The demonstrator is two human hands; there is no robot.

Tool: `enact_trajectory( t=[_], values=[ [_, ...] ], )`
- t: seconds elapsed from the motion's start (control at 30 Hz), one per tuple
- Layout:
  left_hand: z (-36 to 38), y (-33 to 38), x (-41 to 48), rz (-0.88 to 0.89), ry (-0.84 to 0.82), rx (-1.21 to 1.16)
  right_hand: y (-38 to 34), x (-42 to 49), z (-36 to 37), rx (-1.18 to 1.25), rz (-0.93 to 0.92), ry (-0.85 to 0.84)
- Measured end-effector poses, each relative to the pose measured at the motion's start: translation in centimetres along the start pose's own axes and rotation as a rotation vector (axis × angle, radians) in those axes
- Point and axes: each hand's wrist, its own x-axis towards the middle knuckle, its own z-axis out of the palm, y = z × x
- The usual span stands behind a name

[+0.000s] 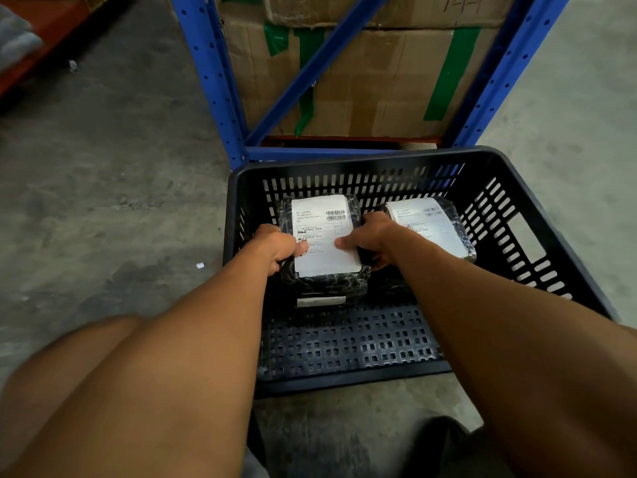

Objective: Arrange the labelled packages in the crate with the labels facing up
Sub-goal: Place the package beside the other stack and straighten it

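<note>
Currently: both hands on one package inside the crate [537, 208].
Left hand [281, 248] and right hand [370, 238] grip opposite sides of the package [324, 243], label up, thumbs on label; second package [431, 224] just beside it, label up.

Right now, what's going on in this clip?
A person is loading a black slotted crate on a concrete floor. Both hands grip one black-wrapped package, label up: the left hand on its left edge, the right hand on its right edge. It appears to sit on another package beneath. A second label-up package lies beside it to the right. The near part of the crate floor is bare.
</note>
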Motion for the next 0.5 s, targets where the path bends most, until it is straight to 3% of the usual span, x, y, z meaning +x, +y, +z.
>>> enact_trajectory(
  t=[0.5],
  values=[
    [1.9, 0.1, 3.2, -0.052, 0.149, 0.145, 0.3, 3.8, 1.4, -0.157, 0.040, 0.122]
  ],
)
